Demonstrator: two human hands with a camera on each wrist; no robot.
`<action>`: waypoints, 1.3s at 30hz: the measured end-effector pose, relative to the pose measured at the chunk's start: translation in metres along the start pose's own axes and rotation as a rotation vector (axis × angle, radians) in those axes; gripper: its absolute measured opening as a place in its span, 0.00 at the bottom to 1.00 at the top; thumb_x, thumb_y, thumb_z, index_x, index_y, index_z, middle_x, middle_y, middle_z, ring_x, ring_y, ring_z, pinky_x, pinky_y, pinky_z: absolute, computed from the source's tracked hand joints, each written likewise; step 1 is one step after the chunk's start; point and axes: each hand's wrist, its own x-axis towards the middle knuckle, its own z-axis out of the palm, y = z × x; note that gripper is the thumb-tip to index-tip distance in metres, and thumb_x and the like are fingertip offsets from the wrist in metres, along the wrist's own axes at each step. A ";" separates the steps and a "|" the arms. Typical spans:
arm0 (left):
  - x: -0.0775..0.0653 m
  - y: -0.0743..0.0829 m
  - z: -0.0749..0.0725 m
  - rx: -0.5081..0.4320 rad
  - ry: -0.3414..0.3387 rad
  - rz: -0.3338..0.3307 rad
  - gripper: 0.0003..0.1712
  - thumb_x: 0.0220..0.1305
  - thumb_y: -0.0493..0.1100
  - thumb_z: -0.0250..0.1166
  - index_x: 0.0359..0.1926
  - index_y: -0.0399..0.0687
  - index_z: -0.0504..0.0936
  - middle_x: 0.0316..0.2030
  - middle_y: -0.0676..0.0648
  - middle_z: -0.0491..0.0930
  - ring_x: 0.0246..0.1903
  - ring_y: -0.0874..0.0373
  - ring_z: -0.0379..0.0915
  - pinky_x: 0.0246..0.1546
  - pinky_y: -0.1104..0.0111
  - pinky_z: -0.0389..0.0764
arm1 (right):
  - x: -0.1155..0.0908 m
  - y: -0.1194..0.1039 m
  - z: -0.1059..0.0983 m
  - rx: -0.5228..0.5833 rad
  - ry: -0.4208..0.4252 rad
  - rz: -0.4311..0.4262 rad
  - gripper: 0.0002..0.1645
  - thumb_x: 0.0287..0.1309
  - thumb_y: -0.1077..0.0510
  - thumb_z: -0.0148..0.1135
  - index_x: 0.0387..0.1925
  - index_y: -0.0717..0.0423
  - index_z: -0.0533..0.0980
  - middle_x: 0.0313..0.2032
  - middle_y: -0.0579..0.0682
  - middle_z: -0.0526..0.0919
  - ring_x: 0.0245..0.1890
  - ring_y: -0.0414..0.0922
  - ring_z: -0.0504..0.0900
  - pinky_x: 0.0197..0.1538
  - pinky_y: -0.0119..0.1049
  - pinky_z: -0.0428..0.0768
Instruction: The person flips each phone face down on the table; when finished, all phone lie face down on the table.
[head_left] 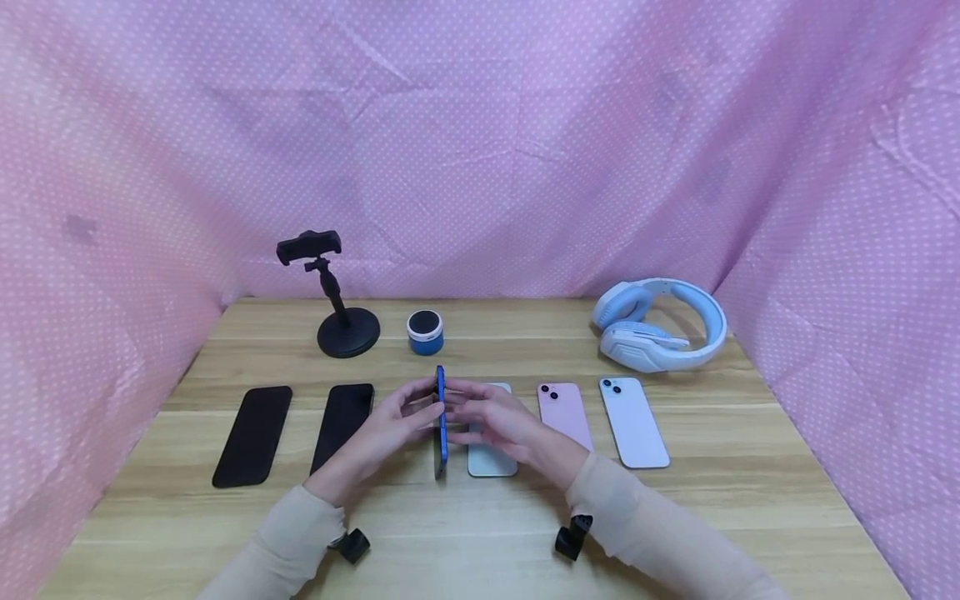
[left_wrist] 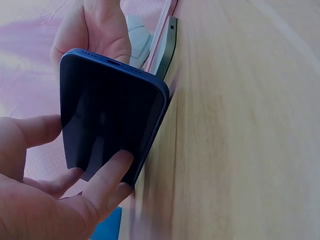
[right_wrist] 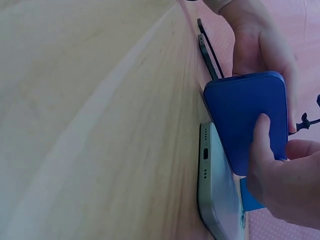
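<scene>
Left hand (head_left: 397, 417) and right hand (head_left: 501, 423) grip a blue phone (head_left: 442, 433) on edge, nearside of the speaker (head_left: 425, 335), head view. Left wrist view: fingertips (left_wrist: 122, 161) meet its screen (left_wrist: 107, 100). Right wrist view: a finger (right_wrist: 262, 132) braces its back (right_wrist: 239, 110), seemingly for balance.

Blue phone (head_left: 442, 433) is edge-on in head cam, so I can't read its faces there. R hand (head_left: 502, 421) hides pt of pale phone (head_left: 492, 463); R forearm (head_left: 558, 457), near end of pink phone (head_left: 566, 410); L forearm (head_left: 335, 477), near R corner of 2nd-from-L black phone (head_left: 341, 417). L wrist cam: blue speaker (left_wrist: 107, 227) cut off.
</scene>
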 end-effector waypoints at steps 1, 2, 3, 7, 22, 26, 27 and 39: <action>0.000 0.000 0.000 0.001 0.004 0.000 0.38 0.69 0.51 0.68 0.74 0.48 0.64 0.72 0.39 0.63 0.69 0.44 0.64 0.62 0.54 0.76 | 0.001 0.000 0.000 -0.003 -0.005 0.004 0.35 0.68 0.71 0.50 0.75 0.61 0.61 0.73 0.64 0.63 0.63 0.55 0.74 0.63 0.57 0.75; 0.000 0.000 -0.001 -0.001 0.005 0.001 0.38 0.70 0.51 0.68 0.74 0.47 0.64 0.72 0.39 0.63 0.69 0.43 0.64 0.62 0.54 0.76 | 0.001 0.000 0.000 -0.008 -0.009 0.007 0.35 0.68 0.70 0.50 0.75 0.61 0.61 0.73 0.65 0.63 0.63 0.54 0.74 0.63 0.57 0.75; 0.001 0.000 -0.001 -0.003 0.007 -0.001 0.38 0.70 0.50 0.68 0.74 0.47 0.64 0.72 0.39 0.63 0.69 0.44 0.64 0.61 0.54 0.77 | 0.002 -0.001 0.000 -0.015 -0.012 0.009 0.35 0.68 0.70 0.50 0.75 0.61 0.61 0.73 0.65 0.63 0.62 0.54 0.75 0.64 0.58 0.74; 0.002 0.000 -0.003 -0.014 0.016 0.001 0.37 0.70 0.49 0.68 0.73 0.46 0.64 0.71 0.40 0.64 0.68 0.44 0.66 0.60 0.53 0.78 | 0.004 -0.002 -0.001 -0.049 -0.009 0.015 0.34 0.68 0.69 0.52 0.75 0.60 0.62 0.71 0.65 0.66 0.60 0.53 0.76 0.64 0.58 0.74; 0.005 0.000 -0.010 -0.053 0.075 0.014 0.32 0.70 0.45 0.67 0.71 0.47 0.69 0.67 0.41 0.70 0.59 0.46 0.76 0.52 0.54 0.83 | 0.016 -0.007 -0.006 -0.152 -0.003 0.042 0.30 0.70 0.67 0.52 0.72 0.58 0.67 0.67 0.61 0.72 0.55 0.53 0.79 0.61 0.54 0.78; 0.002 0.000 -0.014 -0.048 0.071 0.024 0.31 0.71 0.46 0.67 0.71 0.48 0.70 0.67 0.42 0.70 0.58 0.46 0.77 0.51 0.55 0.84 | 0.019 -0.008 -0.005 -0.201 0.003 0.046 0.29 0.71 0.67 0.52 0.72 0.56 0.68 0.65 0.60 0.74 0.53 0.52 0.80 0.60 0.53 0.80; 0.001 -0.001 -0.015 -0.050 0.070 0.025 0.31 0.71 0.46 0.66 0.71 0.49 0.70 0.67 0.41 0.70 0.58 0.46 0.77 0.52 0.55 0.84 | 0.019 -0.008 -0.005 -0.212 0.002 0.047 0.29 0.71 0.66 0.52 0.72 0.56 0.68 0.64 0.60 0.74 0.52 0.52 0.81 0.59 0.53 0.80; -0.007 -0.005 -0.025 -0.066 0.051 0.030 0.29 0.73 0.40 0.62 0.72 0.48 0.69 0.65 0.40 0.71 0.56 0.47 0.79 0.52 0.55 0.84 | 0.024 -0.006 -0.007 -0.304 -0.025 0.091 0.30 0.71 0.66 0.54 0.72 0.50 0.69 0.57 0.58 0.75 0.49 0.54 0.83 0.55 0.50 0.83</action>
